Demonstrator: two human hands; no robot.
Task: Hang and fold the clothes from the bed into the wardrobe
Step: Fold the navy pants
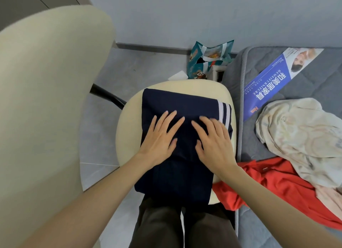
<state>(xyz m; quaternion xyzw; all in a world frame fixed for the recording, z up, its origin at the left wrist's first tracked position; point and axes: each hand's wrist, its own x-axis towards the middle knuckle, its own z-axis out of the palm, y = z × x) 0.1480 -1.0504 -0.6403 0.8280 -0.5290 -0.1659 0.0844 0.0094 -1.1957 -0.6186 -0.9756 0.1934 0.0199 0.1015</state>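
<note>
**A:** Where is the navy garment [177,103] right now?

**B:** It's on the cream chair seat [127,136], folded into a rough rectangle under both palms. Its near end hangs over the seat edge toward the person's knees. The left hand [159,136] lies flat on it with fingers spread, and the right hand [214,142] lies just beside it, also flat and spread. Neither hand pinches any cloth.

**A:** So this is the smoothing part of the fold?

**B:** That's my reading — pressing the layers flat before the next fold or the lift.

**A:** How should it be done?

**B:** I'd sweep from between the hands outward and push the air toward the edges. The white stripes [224,109] just beyond the right fingertips would help check that the edge sits square. The overhanging end probably needs folding up onto the seat first, or the stack may slide off toward the person.

**A:** And the rest?

**B:** Well to the right of the right hand, on the bed [314,85], a red garment [268,184] and a pale one [299,136] lie unfolded, so much of the task looks undone. I can't see the wardrobe from here.
</note>
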